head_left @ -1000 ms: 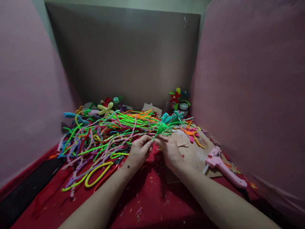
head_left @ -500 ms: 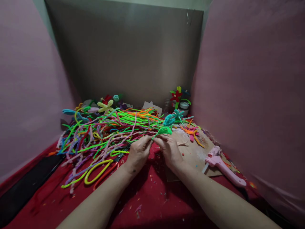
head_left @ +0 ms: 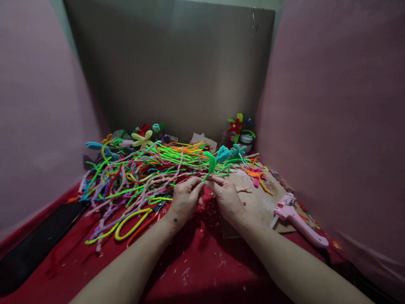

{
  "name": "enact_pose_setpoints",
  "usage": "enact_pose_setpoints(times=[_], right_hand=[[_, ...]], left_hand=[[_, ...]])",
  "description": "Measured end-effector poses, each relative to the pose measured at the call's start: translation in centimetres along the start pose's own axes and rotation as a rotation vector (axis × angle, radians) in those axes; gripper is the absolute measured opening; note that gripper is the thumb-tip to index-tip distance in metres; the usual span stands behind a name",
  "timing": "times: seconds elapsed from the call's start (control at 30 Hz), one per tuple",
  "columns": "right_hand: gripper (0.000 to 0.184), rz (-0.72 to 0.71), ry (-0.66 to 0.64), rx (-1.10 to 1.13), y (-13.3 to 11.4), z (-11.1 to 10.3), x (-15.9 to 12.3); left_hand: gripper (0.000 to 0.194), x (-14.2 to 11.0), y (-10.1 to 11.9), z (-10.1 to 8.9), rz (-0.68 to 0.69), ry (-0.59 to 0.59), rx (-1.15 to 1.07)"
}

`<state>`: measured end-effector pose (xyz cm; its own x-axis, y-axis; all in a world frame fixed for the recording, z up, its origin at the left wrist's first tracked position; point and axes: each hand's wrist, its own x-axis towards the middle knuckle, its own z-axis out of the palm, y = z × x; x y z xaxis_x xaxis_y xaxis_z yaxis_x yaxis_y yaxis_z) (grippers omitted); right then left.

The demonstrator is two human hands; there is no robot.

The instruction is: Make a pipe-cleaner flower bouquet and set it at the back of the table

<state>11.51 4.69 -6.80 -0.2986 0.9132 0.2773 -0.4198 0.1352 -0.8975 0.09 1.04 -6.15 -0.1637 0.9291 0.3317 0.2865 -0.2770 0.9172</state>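
Note:
Between my fingertips is a green pipe-cleaner leaf [head_left: 210,162] on a thin twisted stem, its blade pointing up. My left hand [head_left: 186,197] pinches the lower end of the stem. Right beside it, my right hand [head_left: 224,195] is closed on the same stem with thumb and forefinger. The very tip of the stem is hidden in the fingers. Just behind the leaf rests a teal pipe-cleaner flower [head_left: 224,154], and a second teal flower [head_left: 238,150] is to its right.
A heap of coloured pipe cleaners [head_left: 152,169] covers the back left. Scissors [head_left: 134,224] lie by my left forearm, near a black flat object [head_left: 41,240]. On the right, a pink glue gun [head_left: 299,219] rests on a cardboard sheet [head_left: 262,207]. Pink panels stand on both sides.
The leaf has turned from lying slanted to the right to pointing upright. Both hands keep their pinch in nearly the same place. The view has shifted slightly.

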Motion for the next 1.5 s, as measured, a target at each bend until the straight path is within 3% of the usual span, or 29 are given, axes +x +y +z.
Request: enact_pose_setpoints(times=[0.17,0.43,0.67,0.97,1.2,1.33,1.5], right_hand=[[0.013,0.061,-0.043,0.003,-0.1,-0.2,0.2],[0.007,0.029,-0.058,0.027,-0.7,0.1,0.1],[0.004,0.079,-0.116,0.208,-1.0,0.6,-0.2],[0.017,0.083,0.045,0.287,-1.2,0.7,0.1],[0.019,0.177,0.186,0.276,-2.8,0.6,0.0],[0.019,0.167,0.089,0.207,-3.8,0.8,0.6],[0.017,0.134,-0.054,0.124,-3.5,0.7,1.9]], left_hand=[[0.02,0.1,0.9,0.0,-0.155,-0.067,-0.212],[0.025,0.5,0.4,-0.7,-0.244,-0.196,-0.442],[0.028,0.7,-0.1,-1.2,-0.255,-0.288,-0.427],[0.021,1.1,0.8,-0.4,-0.214,-0.295,-0.509],[0.023,2.2,1.2,-0.4,-0.183,-0.398,-0.447],[0.021,2.4,1.3,-0.9,-0.18,-0.397,-0.538],[0.018,1.9,0.8,-1.7,-0.272,-0.426,-0.705]])
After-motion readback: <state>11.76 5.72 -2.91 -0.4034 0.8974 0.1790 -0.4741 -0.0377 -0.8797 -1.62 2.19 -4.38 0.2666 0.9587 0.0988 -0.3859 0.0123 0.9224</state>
